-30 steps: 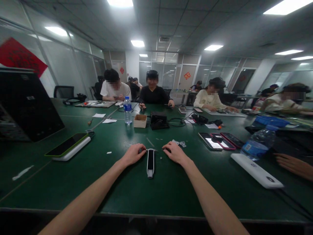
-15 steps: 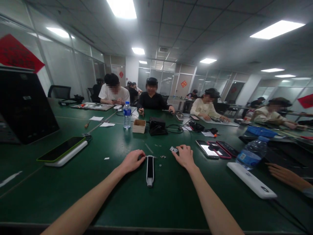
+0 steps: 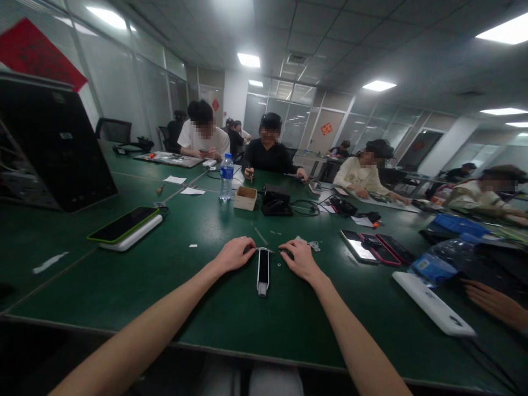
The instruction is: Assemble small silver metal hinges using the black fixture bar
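Observation:
A narrow black-and-white device (image 3: 263,270) lies on the green table between my hands. Across its far end runs a thin metal rod (image 3: 269,251). My left hand (image 3: 236,254) is curled, thumb and forefinger closed about the rod's left end. To the right of the device, my right hand (image 3: 301,259) rests low over the table with bent fingers, the tips together at tiny metal parts that are too small to make out. One small nut (image 3: 279,265) lies just left of its thumb. Beyond its knuckles is a flat metal bracket (image 3: 314,246), partly hidden.
Phones (image 3: 358,246) and a white power bank (image 3: 433,303) lie on the right, by a large water bottle (image 3: 433,261) and another person's hand (image 3: 495,302). Farther off stand a small box (image 3: 246,198) and a bottle (image 3: 226,177). Another phone (image 3: 124,224) lies left.
My right hand has left the metal bracket and moved left to the small nuts beside the device. My left hand stays at the rod. The view has shifted and tilted.

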